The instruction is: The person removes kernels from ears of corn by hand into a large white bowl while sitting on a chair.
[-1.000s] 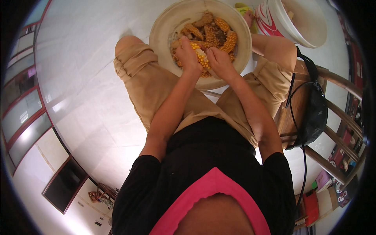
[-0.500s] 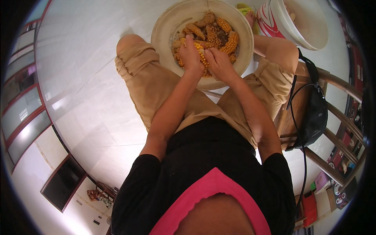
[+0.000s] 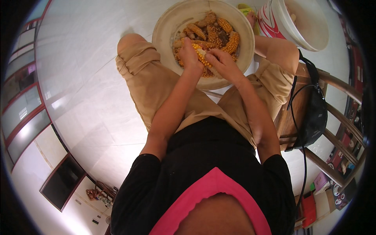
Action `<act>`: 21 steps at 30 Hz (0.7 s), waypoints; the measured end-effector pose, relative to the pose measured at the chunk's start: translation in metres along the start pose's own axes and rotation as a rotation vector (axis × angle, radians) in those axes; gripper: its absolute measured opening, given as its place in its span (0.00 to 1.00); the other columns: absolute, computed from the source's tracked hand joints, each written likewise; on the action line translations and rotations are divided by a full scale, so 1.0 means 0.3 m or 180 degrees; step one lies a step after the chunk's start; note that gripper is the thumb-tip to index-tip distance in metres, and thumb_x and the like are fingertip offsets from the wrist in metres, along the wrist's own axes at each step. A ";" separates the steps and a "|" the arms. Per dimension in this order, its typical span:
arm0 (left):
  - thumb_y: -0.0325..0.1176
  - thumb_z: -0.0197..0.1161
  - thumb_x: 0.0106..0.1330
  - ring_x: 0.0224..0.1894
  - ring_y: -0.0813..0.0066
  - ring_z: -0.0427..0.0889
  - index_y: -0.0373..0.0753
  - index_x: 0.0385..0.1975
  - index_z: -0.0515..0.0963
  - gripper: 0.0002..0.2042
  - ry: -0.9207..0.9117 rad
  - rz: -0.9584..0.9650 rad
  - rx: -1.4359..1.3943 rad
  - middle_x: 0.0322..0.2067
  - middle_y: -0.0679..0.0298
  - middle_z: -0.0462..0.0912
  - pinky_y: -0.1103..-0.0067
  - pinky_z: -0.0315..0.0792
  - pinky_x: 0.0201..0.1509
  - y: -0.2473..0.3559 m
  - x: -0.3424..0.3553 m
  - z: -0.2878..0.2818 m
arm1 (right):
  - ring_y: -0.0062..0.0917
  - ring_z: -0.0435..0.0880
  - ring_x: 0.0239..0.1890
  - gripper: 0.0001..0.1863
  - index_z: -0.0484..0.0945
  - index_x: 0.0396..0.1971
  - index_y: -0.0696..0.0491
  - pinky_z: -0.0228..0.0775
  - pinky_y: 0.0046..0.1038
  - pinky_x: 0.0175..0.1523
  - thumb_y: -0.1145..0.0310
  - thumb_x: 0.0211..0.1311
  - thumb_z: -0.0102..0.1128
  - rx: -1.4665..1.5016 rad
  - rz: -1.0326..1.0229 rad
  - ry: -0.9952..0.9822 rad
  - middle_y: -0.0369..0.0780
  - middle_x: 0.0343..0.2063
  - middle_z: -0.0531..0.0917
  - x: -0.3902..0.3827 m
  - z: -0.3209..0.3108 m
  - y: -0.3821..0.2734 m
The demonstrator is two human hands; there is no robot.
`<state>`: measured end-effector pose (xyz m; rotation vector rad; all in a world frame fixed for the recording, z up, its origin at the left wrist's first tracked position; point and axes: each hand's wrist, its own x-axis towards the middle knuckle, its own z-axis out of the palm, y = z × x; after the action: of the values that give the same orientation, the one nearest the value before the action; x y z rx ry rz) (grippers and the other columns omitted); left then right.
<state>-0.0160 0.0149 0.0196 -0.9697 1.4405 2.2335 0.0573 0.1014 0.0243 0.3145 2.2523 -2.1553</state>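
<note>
Over a wide pale basin [image 3: 164, 43] between my knees, both hands are closed on one corn cob [image 3: 201, 56]. Its kernels are yellow, and a paler bare strip shows along the upper part. My left hand [image 3: 189, 55] wraps the cob's left side. On the right side, my right hand [image 3: 222, 64] grips it with the thumb pressed against the kernels. Several more cobs, such as a fuller one [image 3: 232, 42] at the right, lie in the basin, some partly stripped. Loose kernels lie around them; my hands hide part of the pile.
A white bucket [image 3: 282, 23] with red markings stands beyond the basin at the right, with pale pieces inside. A wooden chair [image 3: 290, 113] is beside my right leg, carrying a black mesh bag [image 3: 313, 117] with a cable. A yellow-green slipper [image 3: 246, 8] shows near the bucket.
My right hand has shifted slightly to the right along the cob, and more of the cob shows between the hands. A pale bare patch is now visible on it.
</note>
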 end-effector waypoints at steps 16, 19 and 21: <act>0.41 0.46 0.60 0.18 0.71 0.70 0.35 0.28 0.65 0.13 0.0059 -0.0212 -0.0197 0.18 0.61 0.70 0.76 0.66 0.20 -0.010 0.038 -0.023 | 0.43 0.72 0.26 0.16 0.69 0.30 0.62 0.63 0.32 0.32 0.62 0.54 0.48 -0.0637 -0.0415 0.0109 0.50 0.23 0.74 -0.012 0.006 -0.006; 0.42 0.44 0.60 0.18 0.71 0.70 0.36 0.28 0.65 0.14 0.0166 -0.0059 -0.0299 0.18 0.61 0.70 0.76 0.66 0.19 -0.019 0.037 -0.018 | 0.38 0.74 0.30 0.16 0.69 0.35 0.61 0.64 0.29 0.33 0.63 0.54 0.50 -0.0958 -0.0405 0.0011 0.49 0.26 0.74 -0.013 0.007 -0.004; 0.42 0.44 0.60 0.17 0.71 0.70 0.36 0.28 0.65 0.14 0.0178 -0.0043 -0.0274 0.18 0.61 0.69 0.76 0.66 0.19 -0.012 0.032 -0.014 | 0.40 0.73 0.29 0.15 0.69 0.34 0.61 0.64 0.30 0.33 0.64 0.54 0.49 -0.1077 -0.0446 0.0069 0.49 0.25 0.74 -0.014 0.017 -0.016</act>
<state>-0.0193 0.0118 0.0093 -1.0738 1.3665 2.2923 0.0599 0.0955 0.0295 0.1777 2.6652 -1.7819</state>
